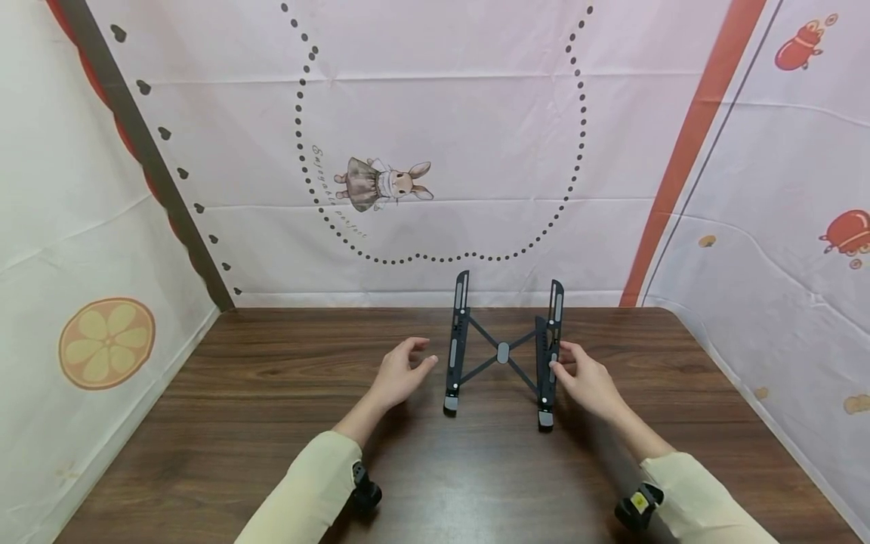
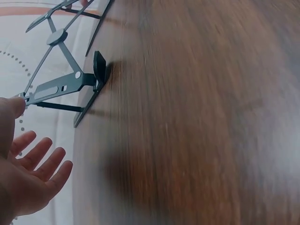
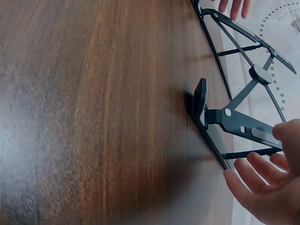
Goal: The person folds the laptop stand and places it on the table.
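Observation:
A black folding laptop stand (image 1: 503, 353) stands raised near the back of the table, its two side arms linked by crossed bars with a grey hub. To its left my left hand (image 1: 401, 375) hovers with fingers parted and nothing in them, a small gap from the left arm. My right hand (image 1: 593, 380) is at the stand's right arm, thumb tip over the outer edge. In the right wrist view, the fingers (image 3: 262, 171) of that hand spread loosely under the arm; firm contact is hard to tell. The left wrist view shows the left palm upturned beside the stand (image 2: 70, 84).
The dark wood table (image 1: 448, 483) runs up to a printed white cloth (image 1: 448, 151) hanging behind it. Similar cloth hangs at the left and right sides. Small black devices sit on the left wrist (image 1: 365, 487) and the right wrist (image 1: 639, 506).

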Demonstrator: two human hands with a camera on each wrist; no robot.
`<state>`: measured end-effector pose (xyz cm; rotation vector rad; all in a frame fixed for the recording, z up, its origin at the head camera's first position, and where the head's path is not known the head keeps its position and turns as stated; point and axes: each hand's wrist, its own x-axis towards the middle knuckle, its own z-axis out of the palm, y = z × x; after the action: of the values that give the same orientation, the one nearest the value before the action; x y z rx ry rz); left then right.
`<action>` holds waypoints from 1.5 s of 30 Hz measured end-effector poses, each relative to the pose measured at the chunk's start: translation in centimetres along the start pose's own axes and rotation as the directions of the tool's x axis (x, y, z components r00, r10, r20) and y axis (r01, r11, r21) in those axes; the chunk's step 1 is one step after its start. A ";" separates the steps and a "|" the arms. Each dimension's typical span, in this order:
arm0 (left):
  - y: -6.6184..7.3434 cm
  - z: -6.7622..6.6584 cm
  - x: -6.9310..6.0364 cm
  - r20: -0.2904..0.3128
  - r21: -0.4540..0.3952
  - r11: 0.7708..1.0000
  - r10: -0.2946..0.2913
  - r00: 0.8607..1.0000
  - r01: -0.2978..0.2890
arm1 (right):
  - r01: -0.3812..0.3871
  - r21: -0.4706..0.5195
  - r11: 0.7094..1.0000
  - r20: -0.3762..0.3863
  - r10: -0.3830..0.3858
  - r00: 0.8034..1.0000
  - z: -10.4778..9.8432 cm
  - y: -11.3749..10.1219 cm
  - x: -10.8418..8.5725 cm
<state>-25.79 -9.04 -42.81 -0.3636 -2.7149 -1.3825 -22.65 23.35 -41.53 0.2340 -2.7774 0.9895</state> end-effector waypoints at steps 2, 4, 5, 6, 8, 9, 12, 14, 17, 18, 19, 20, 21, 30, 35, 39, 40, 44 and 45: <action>0.1 0.2 0.2 -0.002 -0.017 1.000 -0.005 1.000 0.005 | -0.004 0.007 1.000 -0.005 0.004 1.000 0.1 0.0 0.0; 0.3 0.4 0.3 -0.002 -0.037 0.999 -0.012 1.000 0.012 | -0.018 0.026 0.999 -0.002 0.018 1.000 0.2 -0.1 0.1; 0.4 0.5 0.3 -0.001 -0.045 0.999 -0.020 1.000 0.020 | -0.038 0.047 0.998 0.005 0.038 0.999 0.3 -0.1 0.2; 0.5 0.6 0.4 0.001 -0.055 0.998 -0.027 1.000 0.027 | -0.057 0.067 0.996 0.014 0.057 0.998 0.3 -0.2 0.2; 0.7 0.8 0.5 0.008 -0.080 0.996 -0.040 0.999 0.040 | -0.101 0.108 0.989 0.036 0.097 0.995 0.4 -0.3 0.3; 0.8 0.9 0.5 0.009 -0.089 0.995 -0.046 0.999 0.047 | -0.120 0.130 0.984 0.046 0.115 0.992 0.4 -0.4 0.3; 1.1 1.3 0.7 0.015 -0.120 0.991 -0.057 0.998 0.058 | -0.162 0.174 0.971 0.064 0.153 0.986 0.4 -0.5 0.4; 1.3 1.5 0.8 0.022 -0.134 0.989 -0.060 0.998 0.062 | -0.179 0.189 0.965 0.073 0.168 0.983 0.5 -0.5 0.4; 1.5 1.8 0.8 0.037 -0.147 0.986 -0.068 0.997 0.073 | -0.210 0.221 0.952 0.096 0.193 0.977 0.5 -0.4 0.3; 1.5 1.9 0.8 0.043 -0.152 0.985 -0.071 0.997 0.077 | -0.216 0.228 0.949 0.106 0.196 0.975 0.6 -0.4 0.3; 1.6 1.9 0.8 0.047 -0.155 0.985 -0.073 0.996 0.080 | -0.226 0.239 0.944 0.114 0.203 0.972 0.6 -0.3 0.3; 1.6 2.0 0.8 0.051 -0.157 0.984 -0.076 0.996 0.083 | -0.233 0.249 0.940 0.123 0.208 0.970 0.6 -0.3 0.3; 1.6 2.0 0.8 0.054 -0.162 0.983 -0.081 0.995 0.089 | -0.236 0.256 0.937 0.128 0.209 0.969 0.6 -0.2 0.2; 1.7 2.4 0.9 0.080 -0.230 0.964 -0.121 0.989 0.137 | -0.233 0.278 0.932 0.134 0.203 0.970 0.6 -0.3 0.1; 1.8 2.8 1.1 0.080 -0.274 0.948 -0.145 0.986 0.161 | -0.234 0.290 0.928 0.126 0.205 0.971 0.7 -0.2 -0.1; 2.1 2.8 1.1 0.073 -0.283 0.943 -0.157 0.985 0.172 | -0.243 0.307 0.920 0.126 0.213 0.969 0.8 -0.2 -0.1; 2.1 2.8 1.1 0.071 -0.283 0.942 -0.166 0.984 0.179 | -0.242 0.308 0.920 0.126 0.213 0.969 0.8 -0.2 -0.1; 2.0 2.8 1.1 0.065 -0.275 0.943 -0.175 0.982 0.187 | -0.253 0.321 0.913 0.134 0.221 0.966 1.0 -0.3 -0.1; 2.0 2.8 1.1 0.066 -0.275 0.942 -0.180 0.981 0.191 | -0.256 0.321 0.912 0.138 0.223 0.965 1.1 -0.3 -0.1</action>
<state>-26.24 -5.47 -42.73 -0.1534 -2.6431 -1.8377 -22.59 22.41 -42.17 -0.0186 -2.7527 1.5570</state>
